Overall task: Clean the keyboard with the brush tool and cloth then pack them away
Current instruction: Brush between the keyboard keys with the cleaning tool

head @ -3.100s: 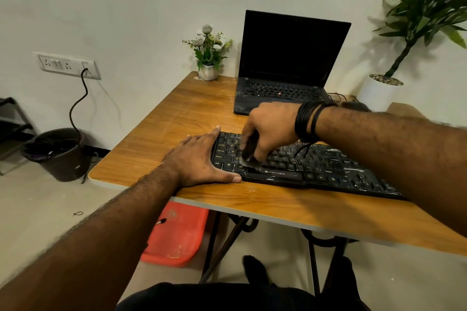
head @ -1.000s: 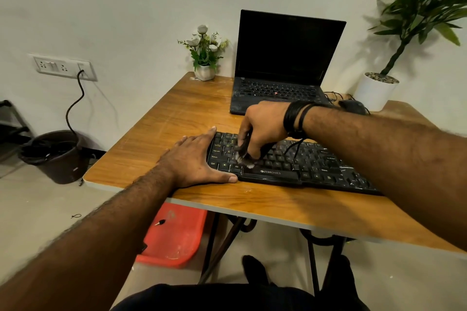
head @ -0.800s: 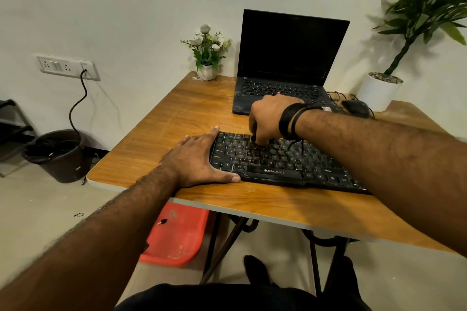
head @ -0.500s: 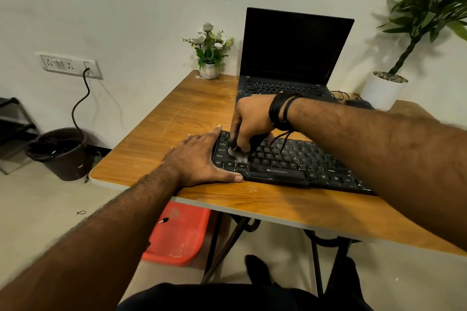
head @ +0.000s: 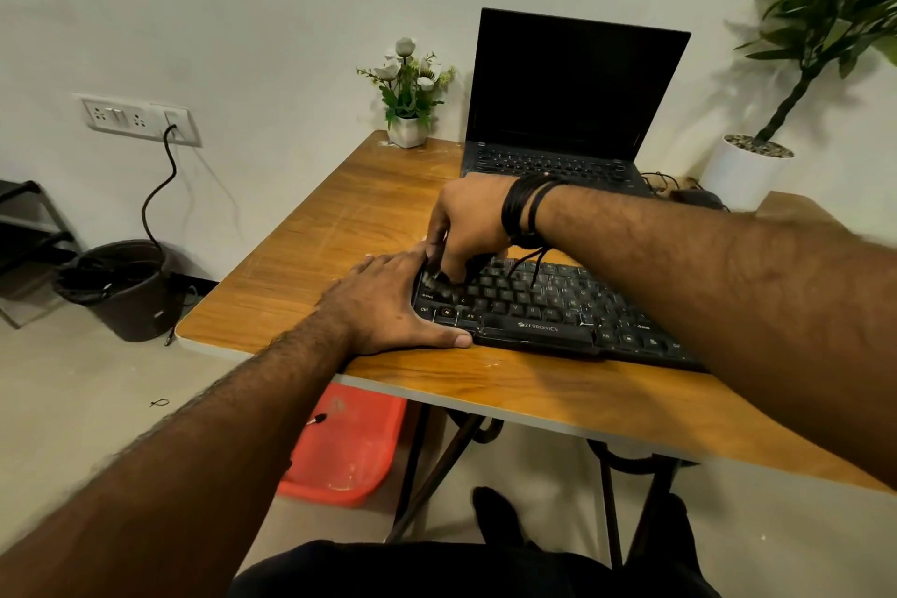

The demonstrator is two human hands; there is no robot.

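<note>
A black keyboard [head: 543,311] lies along the front of the wooden table [head: 340,228]. My left hand [head: 388,306] rests flat on the table, pressed against the keyboard's left end, thumb along its front edge. My right hand [head: 466,223] hovers over the keyboard's far-left keys, fingers closed around a small dark brush tool [head: 432,279] whose pale bristles touch the keys. Most of the brush is hidden under my fingers. No cloth is in view.
An open black laptop [head: 568,112] stands behind the keyboard, with a small flower pot [head: 407,131] to its left. A mouse [head: 694,197] and a white plant pot [head: 742,170] sit at the back right. A dark bin [head: 121,291] and a red tub [head: 344,447] are on the floor.
My right hand has swept the brush back and forth over the keys and now sits further left, at the keyboard's left end. My left hand has stayed in place.
</note>
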